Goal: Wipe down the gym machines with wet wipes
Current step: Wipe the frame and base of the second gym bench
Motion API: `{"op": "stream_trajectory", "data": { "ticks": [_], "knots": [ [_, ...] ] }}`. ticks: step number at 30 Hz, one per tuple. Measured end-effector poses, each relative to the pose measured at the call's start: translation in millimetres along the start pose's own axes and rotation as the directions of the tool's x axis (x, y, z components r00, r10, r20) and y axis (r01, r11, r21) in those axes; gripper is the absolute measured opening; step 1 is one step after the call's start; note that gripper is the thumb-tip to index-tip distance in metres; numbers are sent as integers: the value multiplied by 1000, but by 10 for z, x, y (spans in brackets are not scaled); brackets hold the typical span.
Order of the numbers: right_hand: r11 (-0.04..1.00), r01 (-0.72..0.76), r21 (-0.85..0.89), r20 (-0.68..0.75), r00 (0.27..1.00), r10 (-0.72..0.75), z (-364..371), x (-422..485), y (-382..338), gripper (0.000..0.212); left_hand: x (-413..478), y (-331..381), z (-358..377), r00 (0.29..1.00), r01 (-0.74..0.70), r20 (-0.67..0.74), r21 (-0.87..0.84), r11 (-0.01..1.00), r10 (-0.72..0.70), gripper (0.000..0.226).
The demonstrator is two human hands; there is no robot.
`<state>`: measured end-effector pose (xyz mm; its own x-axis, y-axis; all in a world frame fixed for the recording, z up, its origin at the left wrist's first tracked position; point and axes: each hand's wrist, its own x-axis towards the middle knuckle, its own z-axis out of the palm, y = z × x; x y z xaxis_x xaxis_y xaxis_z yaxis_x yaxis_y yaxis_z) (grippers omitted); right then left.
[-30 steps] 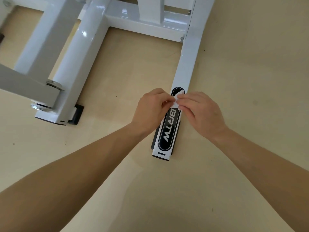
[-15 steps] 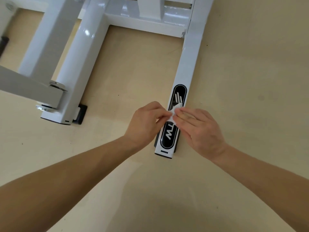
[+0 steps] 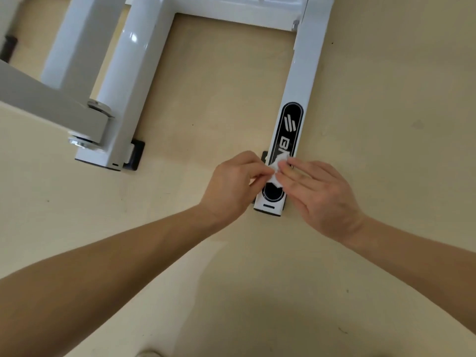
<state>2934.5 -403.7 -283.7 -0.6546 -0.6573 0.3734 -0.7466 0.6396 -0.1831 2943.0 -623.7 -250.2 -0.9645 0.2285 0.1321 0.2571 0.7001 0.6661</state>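
**Wipe** (image 3: 277, 168): small, white, crumpled. It lies on the near part of the bar, over the middle of the decal, between the two hands.

**Left hand** (image 3: 231, 186): fingers curled, with thumb and fingertips pinching the wipe's left edge. The hand sits beside the bar's left side, over the floor.

**Right hand** (image 3: 322, 195): fingers (image 3: 296, 176) nearly straight and close together. The tips are laid flat on the wipe's right part, pressing it to the bar. They grasp nothing.

**Machine** (image 3: 213, 6): white painted steel frame, seen from above. A cross member at the top joins two bars that run toward the viewer.

**Bar** (image 3: 306, 68): the right one, flat-topped. It ends just below the hands, with a small slot at its end.

**Decal** (image 3: 291, 124): black oval with white outline, stripes and letters. Its middle is hidden under the wipe and fingers, and its rounded near end shows.

**Left bar** (image 3: 123, 81): wider and glossy, with a black foot pad (image 3: 137, 153) at its near end.

**Grey arm** (image 3: 46, 99): crosses in from the left edge and meets the left bar at a metal pivot (image 3: 99, 106).

**Floor** (image 3: 386, 124): pale beige, with a few dark specks.
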Motion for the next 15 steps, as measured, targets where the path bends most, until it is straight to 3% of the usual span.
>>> {"op": "stream_trajectory", "data": {
  "ticks": [9,12,15],
  "knots": [
    [993,120,-9,123,985,-118,-111,-222,-300,40,-476,16,-13,1000,4,19,-47,999,-3,10],
    [997,52,-59,163,986,-42,-108,-15,-48,44,-201,-23,-3,998,57,-11,-53,997,-58,11],
    [994,-41,-104,243,968,65,-93,206,137,51,117,11,39,978,203,-40,-79,976,-207,14]
  ]
}}
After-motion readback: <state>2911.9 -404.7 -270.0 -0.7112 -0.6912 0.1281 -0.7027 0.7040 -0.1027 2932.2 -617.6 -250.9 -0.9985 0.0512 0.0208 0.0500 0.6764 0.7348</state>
